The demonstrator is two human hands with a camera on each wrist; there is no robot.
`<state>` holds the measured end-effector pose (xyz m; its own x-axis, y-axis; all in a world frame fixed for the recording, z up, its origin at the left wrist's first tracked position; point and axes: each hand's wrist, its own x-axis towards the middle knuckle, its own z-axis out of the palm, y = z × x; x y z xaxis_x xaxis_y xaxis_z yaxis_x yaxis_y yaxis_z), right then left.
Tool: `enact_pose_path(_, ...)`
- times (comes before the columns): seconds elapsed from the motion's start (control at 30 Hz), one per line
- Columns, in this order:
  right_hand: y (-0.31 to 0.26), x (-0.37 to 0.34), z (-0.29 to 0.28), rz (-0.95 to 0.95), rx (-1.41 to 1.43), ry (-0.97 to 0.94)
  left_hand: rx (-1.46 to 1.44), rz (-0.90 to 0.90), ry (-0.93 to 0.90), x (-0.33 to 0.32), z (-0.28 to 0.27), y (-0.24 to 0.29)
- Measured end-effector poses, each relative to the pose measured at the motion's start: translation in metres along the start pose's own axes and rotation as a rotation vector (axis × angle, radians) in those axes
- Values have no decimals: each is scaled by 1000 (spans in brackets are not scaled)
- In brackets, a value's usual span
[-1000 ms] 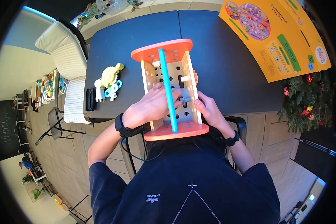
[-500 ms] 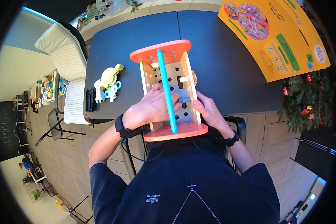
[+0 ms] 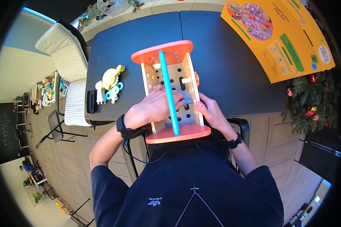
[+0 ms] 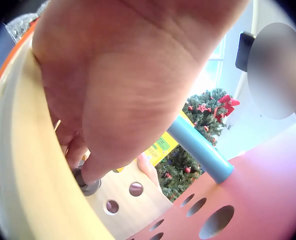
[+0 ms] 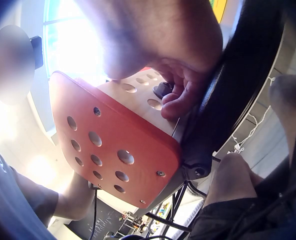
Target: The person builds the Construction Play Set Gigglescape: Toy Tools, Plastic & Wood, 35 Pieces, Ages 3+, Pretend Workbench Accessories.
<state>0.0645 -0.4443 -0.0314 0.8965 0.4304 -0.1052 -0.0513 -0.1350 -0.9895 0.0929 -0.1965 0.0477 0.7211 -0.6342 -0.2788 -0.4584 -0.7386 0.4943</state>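
A toy wooden toolbox [image 3: 154, 81] with orange-red end panels and a blue bar handle [image 3: 168, 94] stands at the table's near edge. My left hand [image 3: 155, 105] reaches into it under the bar, its thumb and fingers pinching the inner end of a grey toy bolt [image 3: 188, 101]. That bolt passes through the right side panel [image 3: 193, 87]. Outside this panel is my right hand [image 3: 213, 111], its curled fingers at the dark bolt head [image 5: 163, 90] in the right wrist view. A pale peg [image 3: 186, 80] sits farther along the same panel, with an orange piece [image 3: 197, 78] outside.
Yellow, white and light-blue toy parts [image 3: 110, 83] lie on the dark table [image 3: 231, 56] at left. A yellow construction set box [image 3: 280, 41] stands at the far right, near a decorated Christmas tree [image 3: 310, 102]. A cushioned chair [image 3: 74, 68] is beside the table's left side.
The toolbox has shifted very slightly left. My left fingers have moved a little at the bolt's end; the right hand stays almost in place.
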Motion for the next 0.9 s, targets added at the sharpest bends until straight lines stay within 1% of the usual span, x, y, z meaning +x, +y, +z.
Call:
enact_pose_path(0.1, 2, 0, 0, -12, 9, 3, -39, -44, -45, -1, -14, 11)
enact_pose_path(0.2, 2, 0, 0, -10, 10, 1, -29, -32, 27, -1, -7, 7)
enact_pose_path(0.3, 2, 0, 1, -5, 17, 1, 3, 26, 115, -4, 5, 1)
enact_pose_path(0.4, 0, 0, 0, 0, 11, -7, 150, -3, -50, 1, 9, -4)
enact_pose_path(0.5, -2, 0, 0, 0, 20, 1, 120, 2, -60, 2, 7, -4)
enact_pose_path(0.6, 4, 0, 0, 2, 12, -5, 118, 36, 122, -1, 0, 5)
enact_pose_path(0.7, 1, 0, 0, -3, 5, -4, 67, 63, 210, -1, 3, 5)
enact_pose_path(0.8, 0, 0, -1, 5, -5, -8, 183, 19, 47, 2, 7, -1)
enact_pose_path(0.9, 2, 0, 1, -15, 10, 7, 169, 79, 62, 5, 11, -4)
